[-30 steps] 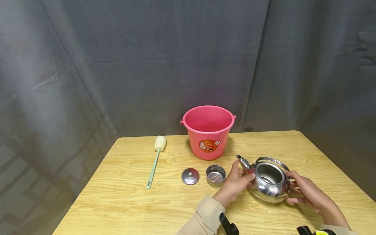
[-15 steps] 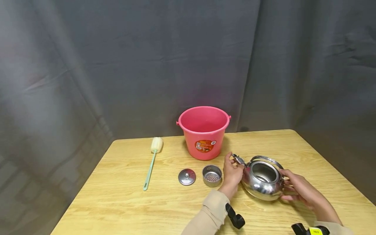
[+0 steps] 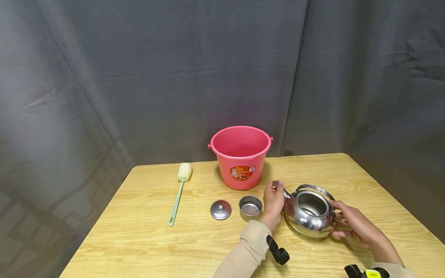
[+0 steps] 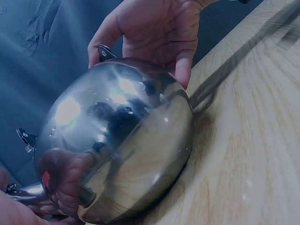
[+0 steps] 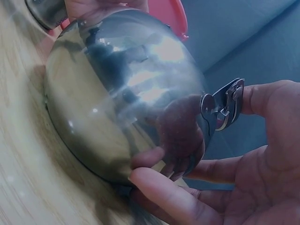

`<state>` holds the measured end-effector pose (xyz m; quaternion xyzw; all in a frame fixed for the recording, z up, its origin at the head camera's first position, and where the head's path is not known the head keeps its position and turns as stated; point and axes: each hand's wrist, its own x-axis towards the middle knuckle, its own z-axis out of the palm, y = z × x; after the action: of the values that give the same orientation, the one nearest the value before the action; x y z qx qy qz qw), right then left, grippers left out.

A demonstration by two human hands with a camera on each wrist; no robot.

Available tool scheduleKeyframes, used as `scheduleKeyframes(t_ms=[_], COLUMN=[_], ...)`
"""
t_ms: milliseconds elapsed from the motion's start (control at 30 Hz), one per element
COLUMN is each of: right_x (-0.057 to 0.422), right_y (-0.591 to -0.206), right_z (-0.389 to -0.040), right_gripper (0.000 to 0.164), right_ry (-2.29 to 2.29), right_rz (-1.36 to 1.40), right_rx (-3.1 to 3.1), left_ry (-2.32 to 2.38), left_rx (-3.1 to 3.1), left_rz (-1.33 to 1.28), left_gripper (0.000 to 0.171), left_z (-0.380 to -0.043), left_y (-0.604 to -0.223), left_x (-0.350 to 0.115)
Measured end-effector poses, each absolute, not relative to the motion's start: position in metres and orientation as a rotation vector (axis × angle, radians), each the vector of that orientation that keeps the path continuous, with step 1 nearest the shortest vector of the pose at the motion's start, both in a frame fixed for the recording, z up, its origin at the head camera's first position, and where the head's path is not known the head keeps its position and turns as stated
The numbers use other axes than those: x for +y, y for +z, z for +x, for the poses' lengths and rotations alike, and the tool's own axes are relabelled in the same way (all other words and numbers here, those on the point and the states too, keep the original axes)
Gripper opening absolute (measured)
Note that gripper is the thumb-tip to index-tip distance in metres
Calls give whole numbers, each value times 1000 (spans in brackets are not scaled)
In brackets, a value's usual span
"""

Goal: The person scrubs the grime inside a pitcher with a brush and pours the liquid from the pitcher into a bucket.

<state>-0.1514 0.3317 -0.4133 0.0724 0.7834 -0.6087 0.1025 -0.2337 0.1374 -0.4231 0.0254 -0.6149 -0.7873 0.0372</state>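
Observation:
A shiny steel kettle, its round mouth uncovered, is at the right of the table in the head view. My left hand grips its spout, thumb up near the tip. On the opposite side, my right hand holds the kettle where the handle joins the body. In the right wrist view, the right hand's fingers lie against the lower side of the body, and another finger touches the handle hinge. The kettle's underside is hidden in the head view.
Left of the kettle sit a perforated steel strainer cup and a round steel lid. A pink bucket stands behind them. Further left lies a sponge brush with a green handle. Grey cloth hangs behind the table.
The left hand has shifted from the kettle's body beside the spout base to the spout itself, wrapping it near the tip. The right hand keeps its hold. The head view has turned slightly right.

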Motion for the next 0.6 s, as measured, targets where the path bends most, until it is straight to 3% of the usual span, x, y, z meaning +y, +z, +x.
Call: scheduleKeyframes(t_ms=[267, 467, 600], right_x=[330, 329, 329], right_y=[-413, -408, -403], right_z=[-155, -154, -154], right_gripper=[75, 80, 82], right_ry=[-1759, -1711, -1644], right_rz=[210, 243, 267], right_rx=[2319, 2338, 2400], left_ry=[-2508, -2484, -2299], left_rx=[-1823, -1927, -2104], left_rz=[137, 74, -247], left_gripper=[9, 51, 56], left_z=[-235, -224, -213], left_y=[-420, -406, -394], left_x=[136, 123, 100])
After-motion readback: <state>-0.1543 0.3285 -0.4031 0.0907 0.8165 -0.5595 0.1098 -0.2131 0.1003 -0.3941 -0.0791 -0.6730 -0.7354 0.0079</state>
